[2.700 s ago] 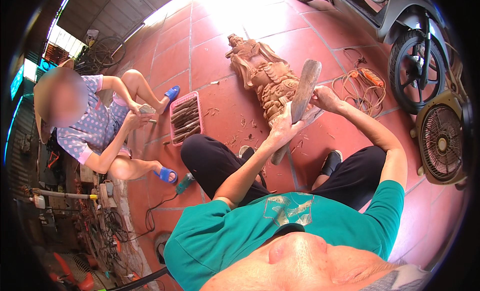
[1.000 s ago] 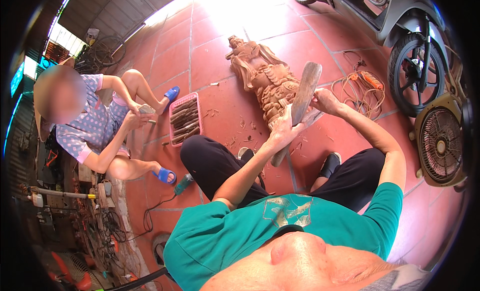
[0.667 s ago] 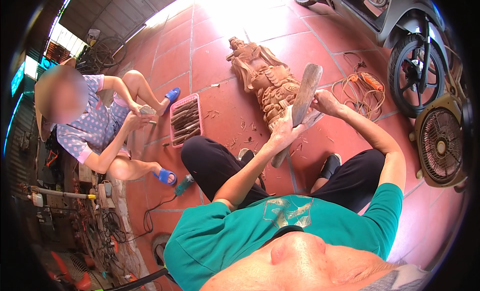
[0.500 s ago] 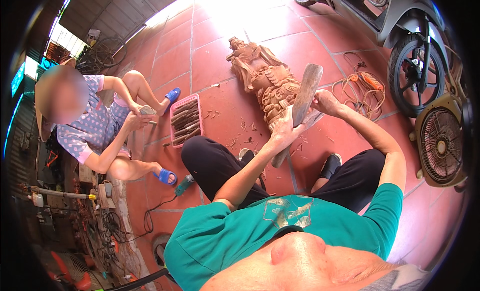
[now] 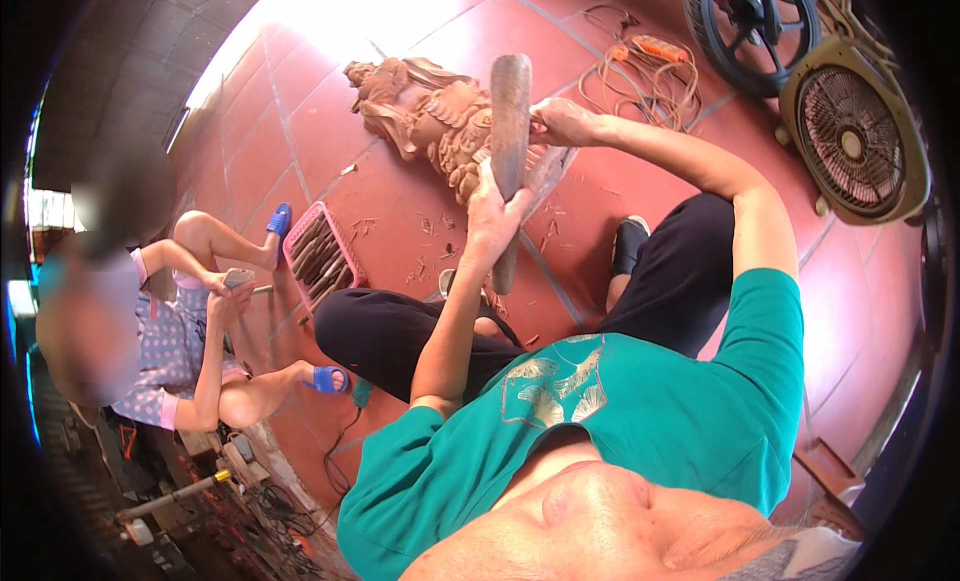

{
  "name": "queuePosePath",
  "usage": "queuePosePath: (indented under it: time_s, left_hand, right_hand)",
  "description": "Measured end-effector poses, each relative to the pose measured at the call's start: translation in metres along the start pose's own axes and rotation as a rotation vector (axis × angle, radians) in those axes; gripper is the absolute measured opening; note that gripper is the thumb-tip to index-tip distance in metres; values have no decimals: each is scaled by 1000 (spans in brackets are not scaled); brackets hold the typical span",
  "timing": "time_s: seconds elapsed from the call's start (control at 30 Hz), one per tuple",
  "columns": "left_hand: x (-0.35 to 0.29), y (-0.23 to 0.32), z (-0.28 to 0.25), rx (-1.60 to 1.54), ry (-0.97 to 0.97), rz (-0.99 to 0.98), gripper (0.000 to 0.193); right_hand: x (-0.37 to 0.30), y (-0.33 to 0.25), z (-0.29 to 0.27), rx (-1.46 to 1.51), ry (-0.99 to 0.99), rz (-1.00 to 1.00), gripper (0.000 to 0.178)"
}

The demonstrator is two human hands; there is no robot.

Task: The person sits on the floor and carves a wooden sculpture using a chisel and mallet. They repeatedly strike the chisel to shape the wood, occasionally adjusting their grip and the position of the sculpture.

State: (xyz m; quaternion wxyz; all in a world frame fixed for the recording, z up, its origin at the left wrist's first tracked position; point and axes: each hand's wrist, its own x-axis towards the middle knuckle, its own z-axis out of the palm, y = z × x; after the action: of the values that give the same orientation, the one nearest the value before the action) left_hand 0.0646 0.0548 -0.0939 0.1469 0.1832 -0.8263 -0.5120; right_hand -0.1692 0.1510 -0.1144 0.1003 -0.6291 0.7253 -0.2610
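Observation:
My left hand (image 5: 490,216) is wrapped round a long, flat wooden paddle-like mallet (image 5: 510,121), worn grey-brown, which stands nearly upright in the picture. Just beyond it, my right hand (image 5: 565,122) is closed beside the base of a carved wooden statue (image 5: 430,116). What its fingers grip is mostly hidden behind the mallet. The statue, a reddish-brown figure in robes with deep relief, lies on the tiled floor, its head end far left. Part of its base is covered by the mallet and my hands.
Wood chips (image 5: 425,226) litter the red tiles. At left, a pink basket (image 5: 357,266) holds several chisel-like tools, near a seated co-worker (image 5: 170,341) holding a small object. An orange cord (image 5: 650,81), a box fan (image 5: 850,141) and a motorbike wheel (image 5: 755,31) stand or lie at right.
My view has turned, so the fan and motorbike sit higher and the statue farther left. The mallet now appears more upright. Both hands keep their holds near the statue's base.

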Motion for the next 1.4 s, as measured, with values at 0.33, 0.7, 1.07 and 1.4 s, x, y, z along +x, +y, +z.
queuePosePath:
  time_s: [0.33, 0.7, 1.07, 1.4]
  left_hand:
    - [1, -4, 2, -273, -39, -38, 46]
    - [-3, 21, -5, -385, 11, -110, 39]
    - [-10, 29, -1, -339, 26, -76, 47]
    - [-16, 18, 4, -200, 172, 3, 65]
  right_hand:
    - [-3, 5, -3, 105, -18, 31, 25]
    - [-18, 26, 4, 174, 62, 68, 26]
    - [-17, 24, 8, 203, 73, 67, 24]
    - [-11, 9, 2, 136, 21, -15, 22]
